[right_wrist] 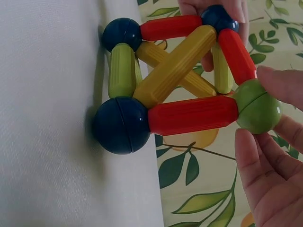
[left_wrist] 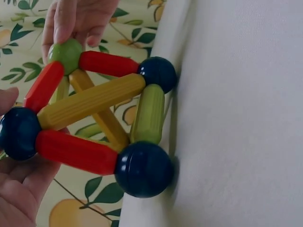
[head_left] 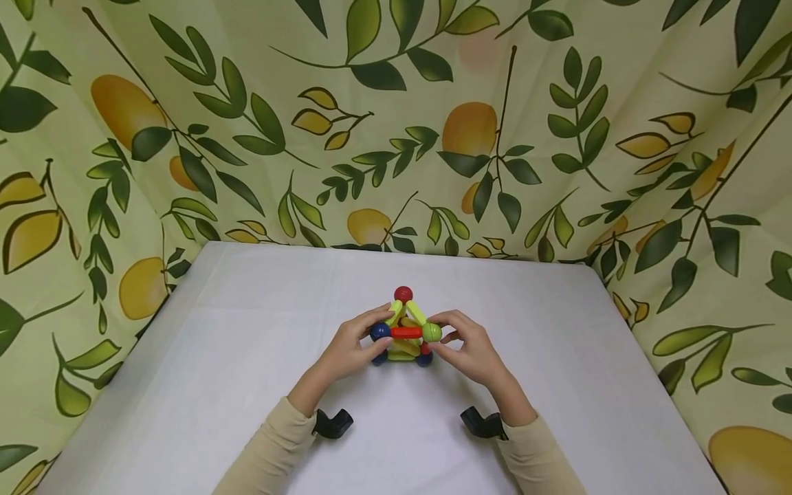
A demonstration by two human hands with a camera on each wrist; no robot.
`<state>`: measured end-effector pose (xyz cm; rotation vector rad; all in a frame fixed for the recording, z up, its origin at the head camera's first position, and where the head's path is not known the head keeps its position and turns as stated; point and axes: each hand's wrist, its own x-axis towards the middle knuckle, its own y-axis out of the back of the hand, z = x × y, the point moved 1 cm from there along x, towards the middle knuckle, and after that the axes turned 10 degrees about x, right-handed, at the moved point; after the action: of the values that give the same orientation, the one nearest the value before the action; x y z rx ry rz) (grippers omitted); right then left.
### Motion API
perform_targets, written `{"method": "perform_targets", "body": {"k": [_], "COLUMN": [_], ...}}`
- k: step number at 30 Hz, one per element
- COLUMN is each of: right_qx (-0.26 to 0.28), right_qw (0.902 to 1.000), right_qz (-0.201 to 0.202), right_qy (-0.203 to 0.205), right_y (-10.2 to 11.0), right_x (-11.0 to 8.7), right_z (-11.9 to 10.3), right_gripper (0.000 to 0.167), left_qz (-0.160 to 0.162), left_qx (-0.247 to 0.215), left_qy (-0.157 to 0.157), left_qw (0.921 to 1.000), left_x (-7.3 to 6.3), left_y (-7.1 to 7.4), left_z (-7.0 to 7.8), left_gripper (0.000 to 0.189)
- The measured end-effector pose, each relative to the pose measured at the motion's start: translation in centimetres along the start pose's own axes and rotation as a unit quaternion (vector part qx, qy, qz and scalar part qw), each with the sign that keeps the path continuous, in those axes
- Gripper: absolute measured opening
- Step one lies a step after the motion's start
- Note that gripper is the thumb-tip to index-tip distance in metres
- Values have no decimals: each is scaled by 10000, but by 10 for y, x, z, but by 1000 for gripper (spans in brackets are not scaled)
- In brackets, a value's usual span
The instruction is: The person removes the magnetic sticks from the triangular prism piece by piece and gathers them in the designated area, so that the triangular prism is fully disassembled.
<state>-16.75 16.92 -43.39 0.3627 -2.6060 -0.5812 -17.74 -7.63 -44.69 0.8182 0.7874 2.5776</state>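
A structure of coloured rods and balls stands on the white-covered table [head_left: 247,330]. My left hand [head_left: 349,347] holds its upper blue ball [head_left: 380,331] between thumb and fingers. Opposite, my right hand [head_left: 471,347] pinches the green ball [right_wrist: 258,106]. A red rod [head_left: 406,332] joins these two balls. Lower blue balls [left_wrist: 144,169] rest on the cloth, linked by a light green rod [left_wrist: 148,113]. Yellow rods [right_wrist: 175,66] cross on the near side. Farther back, a red ball [head_left: 403,294] tops two light green rods. Parts of the structure's far side are hidden.
Patterned cloth [head_left: 383,137] with leaves and fruit hangs behind the table and along both sides. Black wrist mounts [head_left: 334,423] stick out from both sleeves over the near part of the table.
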Motion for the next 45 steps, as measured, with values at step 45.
{"method": "perform_targets", "body": {"k": [45], "right_qx": [304], "right_qw": [9984], "right_qz": [-100], "right_qy": [458], "right_y": [-14], "right_x": [4], "right_z": [13], "right_gripper": [25], "left_qz": [567], "left_qx": [367], "left_qy": [335], "left_qw": [9972], "left_x": [5], "left_y": [-14], "left_z": [7], "left_gripper": [23]}}
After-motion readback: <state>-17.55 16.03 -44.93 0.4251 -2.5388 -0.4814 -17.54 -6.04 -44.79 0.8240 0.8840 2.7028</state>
